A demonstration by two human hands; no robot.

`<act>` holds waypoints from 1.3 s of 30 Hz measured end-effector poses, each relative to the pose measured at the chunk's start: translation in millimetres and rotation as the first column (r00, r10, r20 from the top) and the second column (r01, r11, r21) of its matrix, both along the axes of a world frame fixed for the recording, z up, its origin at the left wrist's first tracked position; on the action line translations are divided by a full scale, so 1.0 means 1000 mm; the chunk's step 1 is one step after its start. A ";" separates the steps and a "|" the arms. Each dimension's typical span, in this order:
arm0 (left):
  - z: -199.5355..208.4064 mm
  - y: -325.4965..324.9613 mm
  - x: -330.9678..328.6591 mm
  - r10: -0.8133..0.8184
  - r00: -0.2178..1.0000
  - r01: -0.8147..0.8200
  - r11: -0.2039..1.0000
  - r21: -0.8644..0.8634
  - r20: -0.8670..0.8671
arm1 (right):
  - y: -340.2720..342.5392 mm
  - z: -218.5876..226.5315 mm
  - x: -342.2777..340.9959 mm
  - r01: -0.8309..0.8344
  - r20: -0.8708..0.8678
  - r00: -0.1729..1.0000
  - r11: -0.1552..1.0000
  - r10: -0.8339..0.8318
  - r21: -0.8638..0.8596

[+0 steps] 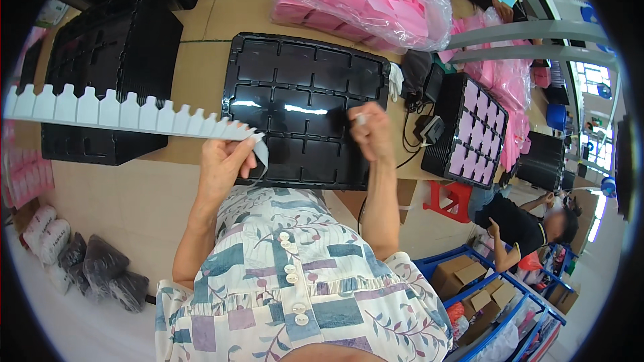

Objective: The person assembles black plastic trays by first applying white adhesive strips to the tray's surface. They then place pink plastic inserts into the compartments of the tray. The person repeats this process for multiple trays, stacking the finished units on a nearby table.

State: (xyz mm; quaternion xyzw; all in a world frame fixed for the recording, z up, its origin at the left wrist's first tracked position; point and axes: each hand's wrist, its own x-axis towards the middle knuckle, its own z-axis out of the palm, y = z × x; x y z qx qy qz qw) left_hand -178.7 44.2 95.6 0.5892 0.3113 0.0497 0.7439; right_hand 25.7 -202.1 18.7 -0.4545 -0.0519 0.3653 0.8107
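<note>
A long white strip with a notched, tooth-like upper edge [121,112] reaches out to the left from my left hand [227,164]. Thumb and fingers pinch its right end, where a greyish-white tail hangs down. Beneath lies a black plastic tray [292,140] with shallow rectangular compartments, glossy with reflected light. Over the tray's right side, my right hand [373,132] is closed, somewhat blurred. A small white bit shows at its fingertips; I cannot tell whether it is a held piece or something worn on a finger.
Stacked black trays [100,60] stand at left, under the strip's far part. Another stack [469,130], with pink pieces in its top tray, is at right. Bagged pink pieces [362,0] lie behind. Cables and a white glove [395,81] sit beside my tray. A co-worker [523,224] is at far right.
</note>
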 end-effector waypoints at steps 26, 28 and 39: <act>0.002 -0.013 0.010 0.242 0.961 -0.184 0.919 -0.349 0.131 | 0.118 0.068 -0.084 0.235 0.954 -0.272 0.970 0.127 -0.062; 0.009 -0.016 0.013 0.259 0.956 -0.175 0.881 -0.439 0.139 | 0.114 0.073 -0.085 0.220 0.957 -0.255 0.972 0.135 -0.078; -0.008 0.044 -0.049 -0.114 0.985 0.136 0.975 0.174 -0.132 | -0.058 0.049 -0.023 0.035 0.393 0.698 0.519 0.599 -0.854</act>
